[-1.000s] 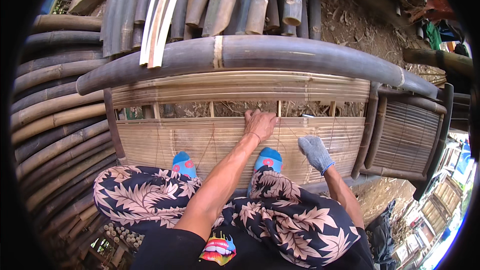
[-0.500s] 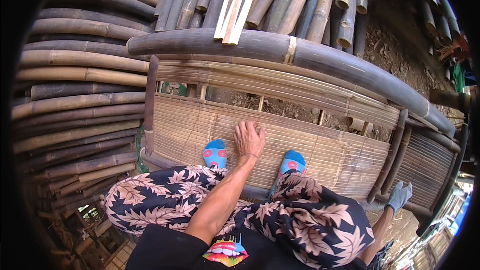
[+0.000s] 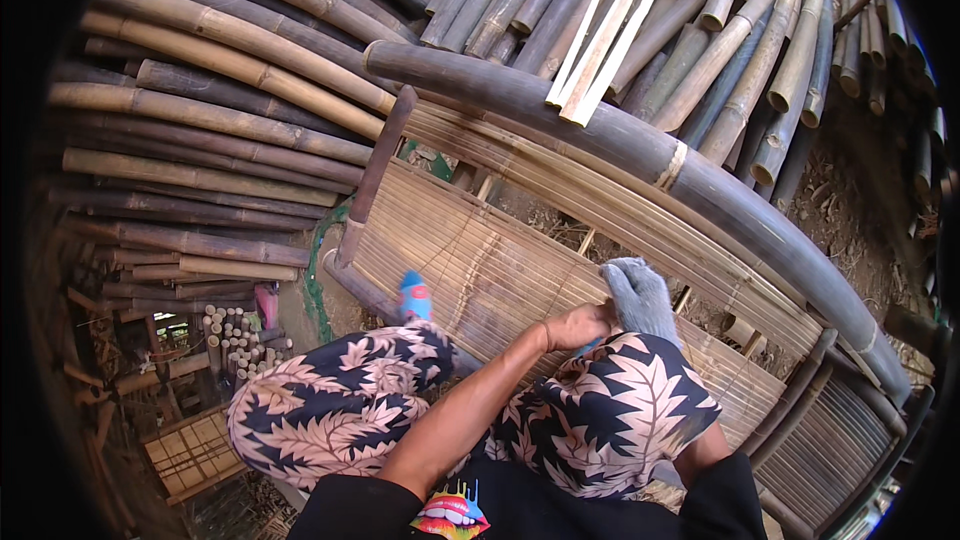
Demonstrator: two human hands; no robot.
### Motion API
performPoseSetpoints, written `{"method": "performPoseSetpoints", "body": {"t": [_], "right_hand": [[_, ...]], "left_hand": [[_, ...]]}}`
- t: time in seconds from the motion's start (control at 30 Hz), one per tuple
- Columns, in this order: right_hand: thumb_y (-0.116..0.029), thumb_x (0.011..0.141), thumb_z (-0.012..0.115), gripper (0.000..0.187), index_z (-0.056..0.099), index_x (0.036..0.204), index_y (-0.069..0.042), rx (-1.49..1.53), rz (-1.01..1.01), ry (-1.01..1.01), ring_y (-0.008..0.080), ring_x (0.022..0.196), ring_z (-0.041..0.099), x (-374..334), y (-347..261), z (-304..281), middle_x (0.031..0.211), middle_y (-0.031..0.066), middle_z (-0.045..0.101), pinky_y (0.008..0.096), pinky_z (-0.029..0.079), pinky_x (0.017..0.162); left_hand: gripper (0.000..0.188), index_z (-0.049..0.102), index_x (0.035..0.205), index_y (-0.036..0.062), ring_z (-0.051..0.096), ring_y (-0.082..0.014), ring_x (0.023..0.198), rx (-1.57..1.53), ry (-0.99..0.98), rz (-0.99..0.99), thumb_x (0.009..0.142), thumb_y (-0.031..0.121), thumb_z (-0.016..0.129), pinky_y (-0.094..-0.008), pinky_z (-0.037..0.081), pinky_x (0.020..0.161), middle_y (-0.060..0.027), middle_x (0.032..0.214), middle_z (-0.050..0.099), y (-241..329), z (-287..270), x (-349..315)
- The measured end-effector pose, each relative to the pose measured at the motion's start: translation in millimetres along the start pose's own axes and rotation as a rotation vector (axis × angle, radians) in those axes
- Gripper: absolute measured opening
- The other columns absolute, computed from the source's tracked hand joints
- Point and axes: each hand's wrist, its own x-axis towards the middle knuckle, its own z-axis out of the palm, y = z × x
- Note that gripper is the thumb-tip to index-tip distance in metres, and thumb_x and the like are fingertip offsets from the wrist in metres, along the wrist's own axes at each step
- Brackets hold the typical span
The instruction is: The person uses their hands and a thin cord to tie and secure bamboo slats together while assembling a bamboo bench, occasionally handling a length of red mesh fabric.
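Note:
My bare left hand (image 3: 580, 326) is closed, its fingertips meeting my right hand (image 3: 640, 300), which wears a grey knit glove with its fingers drawn together. Whatever lies between them, if anything, is hidden. Both hands are just beyond my right knee, above the slatted bamboo seat (image 3: 480, 270) of a bench. Behind the seat runs a backrest of thin bamboo strips (image 3: 560, 190), topped by a thick dark bamboo rail (image 3: 640, 155).
My left foot, in a blue sock (image 3: 413, 295), rests on the seat. Pale split strips (image 3: 600, 50) lean over the rail. Stacked bamboo poles (image 3: 240, 80) fill the left, and more cut poles (image 3: 740, 80) lie behind the bench. A dark post (image 3: 380, 165) rises at the seat's left end.
My right hand has come from the bench's right end to meet my left hand. The left has lifted off the seat and moved right. The view has turned.

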Motion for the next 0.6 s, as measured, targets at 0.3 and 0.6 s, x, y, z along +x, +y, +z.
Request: {"method": "performPoseSetpoints", "body": {"t": [0.3,0.6], "right_hand": [[-0.019,0.089,0.069,0.019,0.073,0.094,-0.001,0.134,0.712,0.560,0.0134,0.075,0.062,-61.9,-15.5,-157.1,0.085,0.0065,0.069,0.0278,0.049,0.071],[-0.018,0.082,0.058,0.018,0.072,0.077,-0.007,-0.912,0.368,-0.012,0.0349,0.074,0.069,18.4,55.5,26.3,0.079,0.0178,0.069,0.0463,0.053,0.068]], "left_hand": [[0.038,0.064,0.116,-0.0052,0.058,-0.0338,0.120,0.020,0.925,0.016,0.085,-0.003,0.042,-0.0406,0.045,0.105,-0.0239,0.127,0.060,-41.6,-73.2,51.7],[0.027,0.069,0.105,0.0002,0.063,-0.0383,0.109,0.897,0.377,-0.297,0.085,0.012,0.056,-0.0469,0.050,0.094,-0.0217,0.113,0.068,-42.0,-101.5,74.9]]}}
